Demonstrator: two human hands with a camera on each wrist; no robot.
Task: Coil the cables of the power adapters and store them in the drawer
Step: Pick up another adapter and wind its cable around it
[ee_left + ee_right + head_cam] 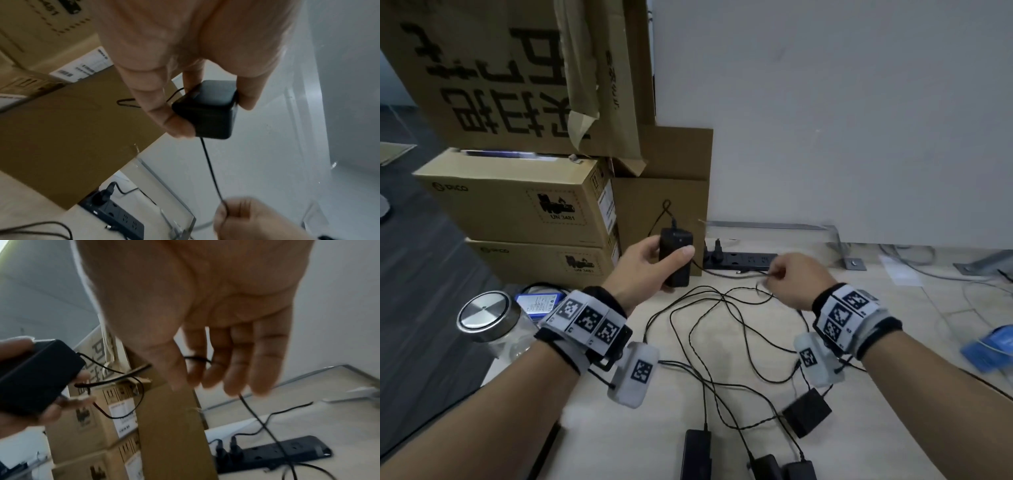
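Observation:
My left hand (654, 262) grips a black power adapter (675, 257) upright above the desk; thumb and fingers wrap its sides (207, 110). Its thin black cable (209, 168) runs down to my right hand (791, 277), which pinches it between thumb and fingers (197, 363). More of that cable loops loosely over the desk (709, 318). Several other black adapters (806, 411) lie near the front edge with tangled cords. No drawer shows in any view.
Stacked cardboard boxes (524, 202) stand at the left, close behind my left hand. A black power strip (743, 260) with plugs lies by the white wall. A glass jar with metal lid (486, 315) and blue packs (993, 346) sit at the desk's sides.

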